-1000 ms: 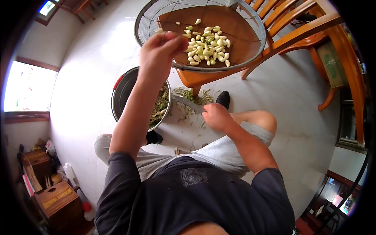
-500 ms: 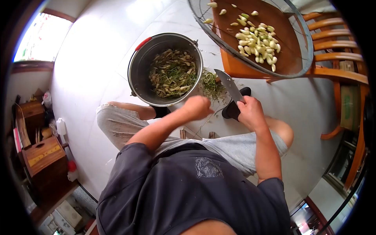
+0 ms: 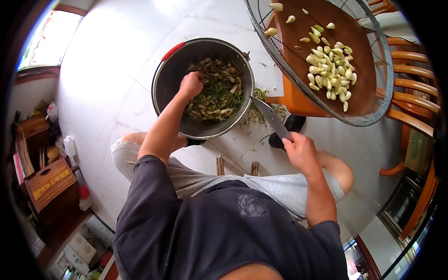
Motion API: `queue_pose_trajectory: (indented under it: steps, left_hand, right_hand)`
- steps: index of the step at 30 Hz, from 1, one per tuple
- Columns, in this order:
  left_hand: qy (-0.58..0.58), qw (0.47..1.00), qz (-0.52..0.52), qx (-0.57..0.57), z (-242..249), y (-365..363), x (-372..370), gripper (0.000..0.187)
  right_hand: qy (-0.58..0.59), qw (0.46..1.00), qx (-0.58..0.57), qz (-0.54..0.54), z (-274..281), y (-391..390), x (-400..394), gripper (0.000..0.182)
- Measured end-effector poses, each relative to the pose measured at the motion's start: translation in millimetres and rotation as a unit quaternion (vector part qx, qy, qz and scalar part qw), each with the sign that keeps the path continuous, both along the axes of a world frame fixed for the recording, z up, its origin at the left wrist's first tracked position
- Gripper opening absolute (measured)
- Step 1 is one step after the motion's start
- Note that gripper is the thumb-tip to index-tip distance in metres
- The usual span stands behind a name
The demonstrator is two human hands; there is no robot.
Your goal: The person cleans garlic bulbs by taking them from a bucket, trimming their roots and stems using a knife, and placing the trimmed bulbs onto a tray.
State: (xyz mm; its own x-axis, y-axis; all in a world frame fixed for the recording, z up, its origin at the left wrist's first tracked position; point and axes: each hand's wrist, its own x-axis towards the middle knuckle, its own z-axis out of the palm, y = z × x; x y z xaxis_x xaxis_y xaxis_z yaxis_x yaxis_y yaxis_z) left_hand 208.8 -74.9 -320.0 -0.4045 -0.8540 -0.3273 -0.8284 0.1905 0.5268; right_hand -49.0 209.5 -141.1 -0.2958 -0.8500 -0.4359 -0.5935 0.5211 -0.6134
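Note:
My left hand [image 3: 192,84] is inside the metal pot [image 3: 156,88], over the unpeeled bulbs and green stalks [image 3: 217,100]. Its fingers are closed, and what they hold, if anything, is hidden. In my right hand [image 3: 300,151] is the handle of a knife [image 3: 272,116], its wide blade pointing up and left with the tip near the pot's right rim. Green trimmings [image 3: 256,114] lie on the floor beside the pot, partly behind the blade. Pale peeled bulbs [image 3: 332,70] are heaped in a round mesh basket [image 3: 366,119] at the upper right.
The basket rests on a wooden chair [image 3: 298,100], with another slatted chair back [image 3: 413,86] at the right. My dark shoes stand near the pot and trimmings. Wooden stool edges [image 3: 220,165] show between my legs. A wooden box [image 3: 50,184] is at the far left.
My left hand has moved up and left into the pot from below its rim. The knife stays in my right hand. The view has shifted, so the basket appears further right and lower.

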Motion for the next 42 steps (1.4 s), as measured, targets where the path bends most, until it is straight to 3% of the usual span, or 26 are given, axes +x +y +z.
queue_pose_trajectory:
  steps: [3, 8, 12, 13, 18, 22, 28, 31, 40, 42]
  left_hand:
    - [-0.079, 0.994, -0.071, -0.040, -8, 7, -8, 0.029]
    - [-0.103, 0.992, -0.066, -0.044, -8, 6, -13, 0.021]
    - [-0.083, 0.996, -0.019, -0.014, 28, 6, -2, 0.017]
    - [-0.055, 0.998, -0.009, -0.039, 40, 8, 2, 0.023]
    - [0.199, 0.974, 0.077, 0.073, 128, 46, -1, 0.025]
    - [0.356, 0.918, 0.078, 0.156, 158, 104, -17, 0.025]
    - [0.402, 0.864, 0.076, 0.294, 160, 168, -50, 0.019]
    - [0.398, 0.870, 0.054, 0.288, 165, 184, -58, 0.015]
    - [0.382, 0.894, 0.049, 0.230, 187, 203, -76, 0.011]
    - [0.397, 0.897, -0.013, 0.192, 176, 201, -73, 0.011]
  right_hand:
    - [-0.004, 1.000, 0.002, 0.006, 1, -4, 2, 0.017]
    - [0.006, 1.000, -0.010, 0.017, -3, -1, 2, 0.017]
    - [0.011, 0.999, -0.031, 0.012, 1, 3, 1, 0.017]
    - [0.008, 0.999, -0.039, 0.012, 2, 4, 1, 0.017]
    - [-0.022, 0.997, -0.074, -0.007, 11, 9, 5, 0.017]
    - [0.000, 0.971, -0.239, 0.001, 12, 11, 15, 0.016]
    - [0.084, 0.919, -0.380, 0.066, 15, 21, 26, 0.023]
    - [0.168, 0.886, -0.417, 0.114, 12, 27, 24, 0.026]
    - [0.201, 0.874, -0.425, 0.118, 11, 37, 19, 0.022]
    - [0.207, 0.874, -0.423, 0.120, 11, 38, 18, 0.022]
